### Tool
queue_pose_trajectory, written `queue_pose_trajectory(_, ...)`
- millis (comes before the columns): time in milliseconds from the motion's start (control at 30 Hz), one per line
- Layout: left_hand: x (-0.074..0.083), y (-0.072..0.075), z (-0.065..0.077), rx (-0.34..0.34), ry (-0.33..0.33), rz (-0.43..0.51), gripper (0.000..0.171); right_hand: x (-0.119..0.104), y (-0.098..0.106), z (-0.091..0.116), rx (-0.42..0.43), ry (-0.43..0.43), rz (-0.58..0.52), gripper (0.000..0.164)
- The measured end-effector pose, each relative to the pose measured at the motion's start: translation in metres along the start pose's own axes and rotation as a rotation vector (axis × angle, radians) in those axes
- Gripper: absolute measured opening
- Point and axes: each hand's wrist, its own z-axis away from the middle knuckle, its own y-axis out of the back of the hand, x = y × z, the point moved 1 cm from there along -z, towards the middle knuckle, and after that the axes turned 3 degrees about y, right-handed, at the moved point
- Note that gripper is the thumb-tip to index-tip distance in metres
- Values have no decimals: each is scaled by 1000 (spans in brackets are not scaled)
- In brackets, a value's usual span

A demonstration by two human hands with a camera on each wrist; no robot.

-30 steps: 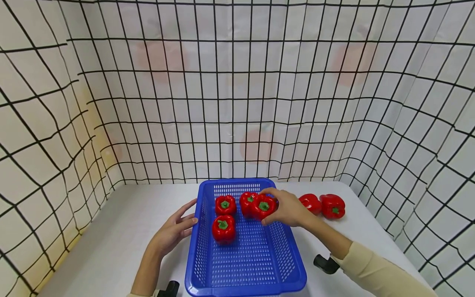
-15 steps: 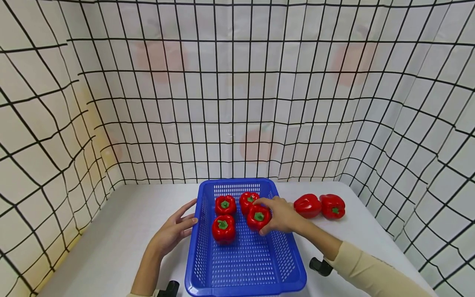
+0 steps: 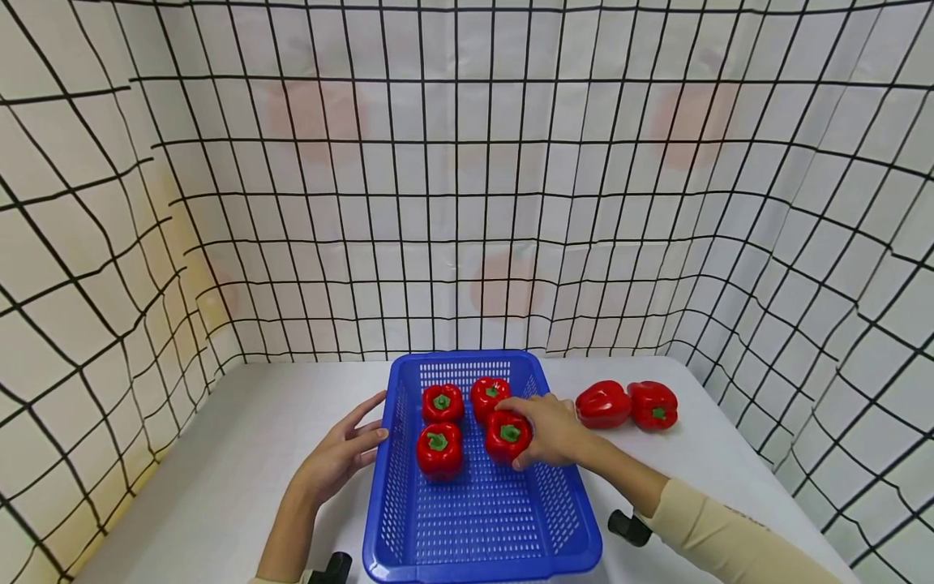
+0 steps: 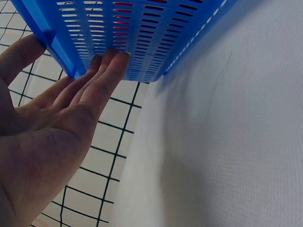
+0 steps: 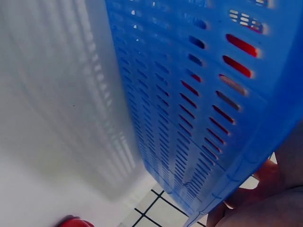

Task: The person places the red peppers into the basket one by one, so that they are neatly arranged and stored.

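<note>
Head view: a blue basket [image 3: 481, 571] is set lengthwise on a white counter [image 3: 241, 462], and four red peppers are contained in it. The held pepper [image 3: 503, 448] is grasped by the right hand [image 3: 549, 430], whose grip is curled round its right side, with a finger laid at the far side and the thumb at the near side. It is positioned right of the basket's middle, green stem turned up; whether its base is borne by the basket floor or is lifted just off it cannot quite be judged. Just beyond it, the far right pepper [image 3: 487, 397] is seen. To the left, a second pair is lined up: the far left pepper [image 3: 442, 405] and, just nearer, the near left pepper [image 3: 439, 461].

The left hand [image 3: 339, 454] is rested against the basket's left side, its grip released: in the left wrist view, fairly straight fingers are laid on the slotted wall, with nothing grasped. Outside the basket, to the right, the left loose pepper [image 3: 603, 405] and the right loose pepper [image 3: 652, 401] are placed side by side on the counter. In the right wrist view, red is glimpsed through the basket's slots. The counter is bounded at the far side by a black grid [image 3: 438, 195].
</note>
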Motion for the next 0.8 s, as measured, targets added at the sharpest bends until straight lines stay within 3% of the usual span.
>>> queue_pose_trajectory(433, 0, 0, 1, 1, 6, 2, 79, 5, -2, -1, -81, 40, 36, 83)
queue_pose_trajectory(800, 1, -1, 1, -20, 1, 9, 77, 5, -4, -3, -89, 80, 47, 84)
